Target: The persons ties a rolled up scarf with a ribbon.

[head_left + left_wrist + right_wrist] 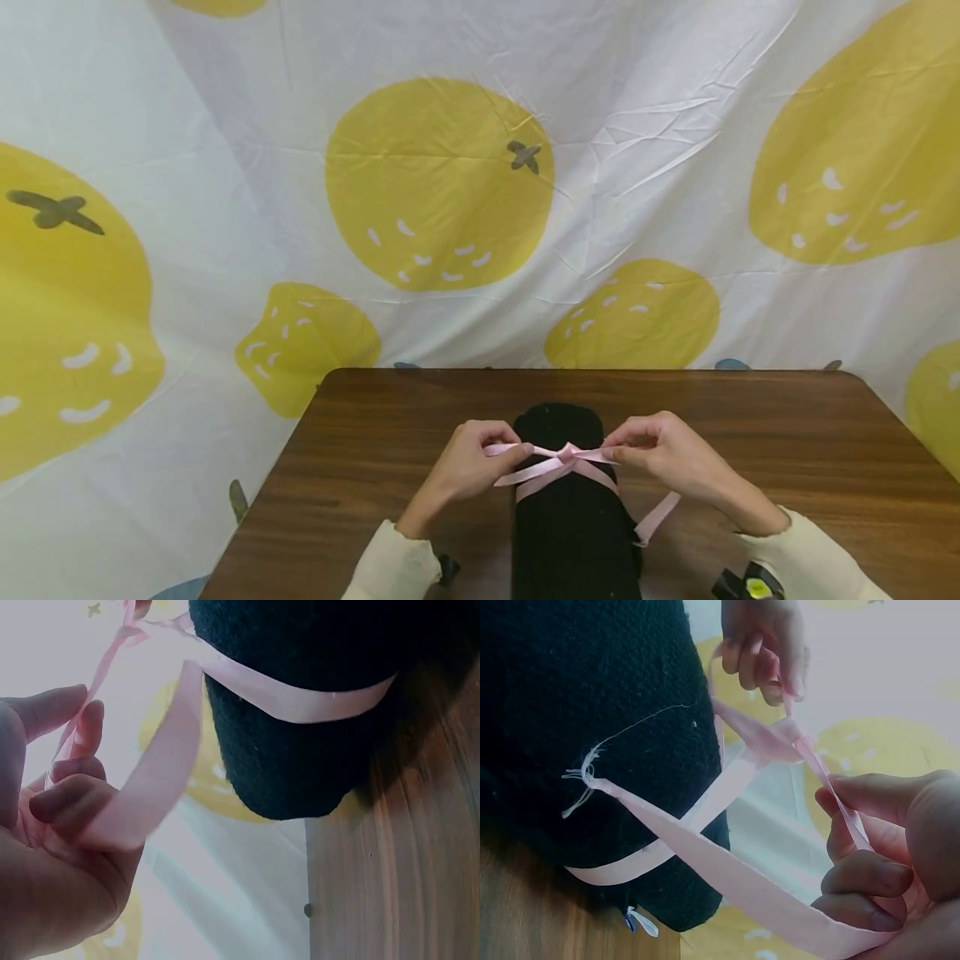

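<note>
A pink ribbon [543,475] goes round a black fuzzy bundle [570,533] on the table, with a knot on top near its far end. My left hand [472,462] pinches a strand of the ribbon left of the knot, thumb against fingertips. On the other side my right hand [671,458] pinches a strand, and the ribbon between the hands runs nearly straight through the knot. One loose tail hangs below the left hand. Another tail, with a frayed end [585,780] seen in the right wrist view, lies against the bundle's right side.
The brown wooden table [750,417] reaches back to a white cloth [637,50] printed with yellow fruit. Dark devices sit at both wrists, the right one [753,582] with a yellow patch. A small white and blue tag [641,922] shows beside the bundle.
</note>
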A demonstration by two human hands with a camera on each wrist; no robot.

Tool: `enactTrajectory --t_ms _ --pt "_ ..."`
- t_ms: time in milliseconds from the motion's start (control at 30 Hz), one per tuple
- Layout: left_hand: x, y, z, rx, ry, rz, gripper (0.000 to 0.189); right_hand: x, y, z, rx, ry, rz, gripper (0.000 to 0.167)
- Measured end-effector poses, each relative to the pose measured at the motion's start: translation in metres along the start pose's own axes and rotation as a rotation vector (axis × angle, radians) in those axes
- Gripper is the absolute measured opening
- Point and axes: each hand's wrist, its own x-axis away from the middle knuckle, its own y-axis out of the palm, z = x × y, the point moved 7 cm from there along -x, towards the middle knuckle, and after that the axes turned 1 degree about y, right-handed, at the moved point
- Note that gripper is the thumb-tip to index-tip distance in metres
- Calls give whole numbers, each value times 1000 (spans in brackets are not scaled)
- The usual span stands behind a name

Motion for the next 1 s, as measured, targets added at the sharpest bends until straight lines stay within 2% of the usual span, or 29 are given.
enactTrajectory --t_ms 300,733,1000 --pt "2 -4 -4 -16 9 5 15 2 -3 3 23 -13 -4 9" --pt "6 -7 -12 -32 -43 -15 16 4 -3 8 14 2 -14 9" --pt "6 -5 -15 -42 -19 -31 14 5 -1 13 19 -4 -22 9"
